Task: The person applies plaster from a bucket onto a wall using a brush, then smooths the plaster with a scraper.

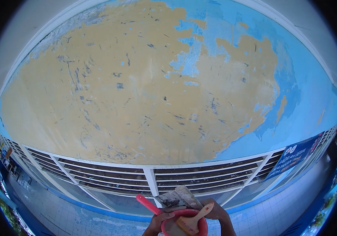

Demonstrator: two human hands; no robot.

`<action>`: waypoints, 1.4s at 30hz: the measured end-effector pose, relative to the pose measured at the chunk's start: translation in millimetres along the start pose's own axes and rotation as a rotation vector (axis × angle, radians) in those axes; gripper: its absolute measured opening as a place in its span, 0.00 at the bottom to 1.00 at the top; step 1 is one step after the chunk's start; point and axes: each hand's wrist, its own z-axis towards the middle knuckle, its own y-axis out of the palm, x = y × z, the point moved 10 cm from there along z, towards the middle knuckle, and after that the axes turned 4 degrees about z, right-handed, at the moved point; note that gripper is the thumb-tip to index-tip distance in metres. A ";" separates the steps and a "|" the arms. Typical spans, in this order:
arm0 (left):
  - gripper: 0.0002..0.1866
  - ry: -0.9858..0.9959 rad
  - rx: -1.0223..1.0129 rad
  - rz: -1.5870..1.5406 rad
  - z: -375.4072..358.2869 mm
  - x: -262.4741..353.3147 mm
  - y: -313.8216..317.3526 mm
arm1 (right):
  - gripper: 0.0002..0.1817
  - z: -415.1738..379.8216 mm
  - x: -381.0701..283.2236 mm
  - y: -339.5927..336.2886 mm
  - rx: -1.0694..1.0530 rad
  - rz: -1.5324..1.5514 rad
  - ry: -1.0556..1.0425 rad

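Note:
A red plastic dipper (204, 225) is at the bottom centre, its long handle (149, 204) pointing up and to the left. My left hand (157, 223) is closed around it where handle meets bowl, thumb over the rim. Pale grey material (173, 227) shows inside the bowl. A flat paintbrush (194, 221) with a wooden handle leans in the dipper, bristles down. Just beyond the rim is a grey, putty-smeared scraper (184, 197) with a broad flat face. My right hand (213, 211) is closed at its right end; most of those fingers are hidden.
Ahead rises a wall (137, 86) with a large tan patch, dark scuffs and peeling blue paint. Below it run white louvred window frames (151, 179). A blue banner (292, 157) hangs at the right. Pale tiled floor (263, 214) extends to both sides.

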 end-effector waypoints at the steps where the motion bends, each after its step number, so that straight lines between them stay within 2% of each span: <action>1: 0.39 -0.019 -0.015 0.003 1.0 -2.2 3.0 | 0.16 -0.3 -2.2 -1.2 -0.024 0.098 -0.049; 3: 0.39 -0.053 -0.043 0.011 1.2 -4.3 8.8 | 0.15 -3.6 -1.1 -7.6 -0.006 -0.025 0.029; 5: 0.39 -0.063 -0.055 0.020 1.6 -0.8 11.8 | 0.14 -12.3 -28.8 -38.2 0.292 0.152 -0.175; 6: 0.37 0.072 -0.053 0.025 3.6 13.7 9.3 | 0.12 -19.8 -7.1 -46.0 0.353 0.292 -0.019; 7: 0.35 0.206 -0.051 0.028 4.5 26.7 6.1 | 0.12 -25.5 -4.3 -48.8 0.351 0.291 -0.019; 8: 0.29 0.336 -0.139 0.085 5.9 41.8 5.2 | 0.12 -37.1 -0.5 -68.2 0.525 0.482 -0.052; 9: 0.29 0.343 -0.140 0.083 5.5 44.6 -2.7 | 0.11 -49.8 8.2 -87.7 0.697 0.672 -0.088; 11: 0.26 0.333 -0.058 0.071 4.4 68.2 -6.8 | 0.18 -72.2 22.3 -125.2 0.827 0.462 -0.124; 13: 0.25 0.406 -0.051 0.184 -1.8 106.7 9.2 | 0.22 -111.4 48.8 -170.7 1.176 0.105 -0.280; 15: 0.26 0.483 -0.042 0.301 -1.3 126.8 10.1 | 0.21 -135.3 12.5 -206.4 1.330 0.108 -0.317; 17: 0.28 0.607 -0.042 0.215 5.1 141.8 -1.8 | 0.17 -156.6 -29.5 -219.6 1.554 0.111 -0.509; 19: 0.29 0.619 -0.003 0.159 10.8 152.8 -5.0 | 0.17 -161.4 -72.6 -227.3 1.596 0.186 -0.436; 21: 0.30 0.752 0.091 0.291 12.2 169.5 -16.9 | 0.17 -170.8 -111.1 -231.4 1.635 0.256 -0.366; 23: 0.33 0.790 0.122 0.357 13.8 189.0 -6.5 | 0.18 -155.5 -164.1 -229.5 1.374 0.242 -0.561; 25: 0.38 0.909 -0.019 0.351 12.9 203.4 1.9 | 0.19 -143.3 -178.3 -222.3 1.417 0.341 -0.625; 26: 0.42 0.880 0.010 0.345 15.8 207.6 -0.1 | 0.18 -133.3 -185.1 -217.3 1.377 0.309 -0.613; 28: 0.42 0.911 -0.033 0.349 20.3 217.7 2.2 | 0.18 -128.0 -194.5 -216.7 1.369 0.258 -0.593; 30: 0.43 0.969 -0.060 0.378 21.8 231.2 9.6 | 0.19 -103.8 -197.7 -220.0 1.182 0.309 -0.502; 31: 0.43 0.967 -0.076 0.373 26.2 235.4 11.1 | 0.19 -102.2 -200.6 -223.8 1.197 0.301 -0.504; 33: 0.35 1.066 -0.206 0.337 23.6 247.1 22.2 | 0.22 -81.1 -201.4 -224.6 1.010 0.609 -0.594; 34: 0.39 1.095 -0.233 0.354 22.6 252.1 29.4 | 0.18 -79.9 -195.5 -225.6 1.078 0.690 -0.568; 37: 0.42 1.152 -0.255 0.421 23.2 263.8 45.5 | 0.19 -71.4 -204.6 -225.3 1.101 0.744 -0.506; 38: 0.43 1.194 -0.236 0.461 25.6 267.4 45.2 | 0.16 -75.2 -219.2 -223.4 1.131 0.546 -0.506; 39: 0.43 1.204 -0.230 0.462 31.4 271.0 44.1 | 0.16 -69.5 -223.4 -221.6 1.122 0.544 -0.514; 41: 0.43 1.233 -0.223 0.393 40.1 282.5 40.7 | 0.11 -69.0 -283.4 -202.4 1.181 -0.286 -0.680; 42: 0.44 1.239 -0.162 0.439 43.4 289.3 39.1 | 0.18 -66.2 -311.7 -182.3 1.202 -0.677 -0.866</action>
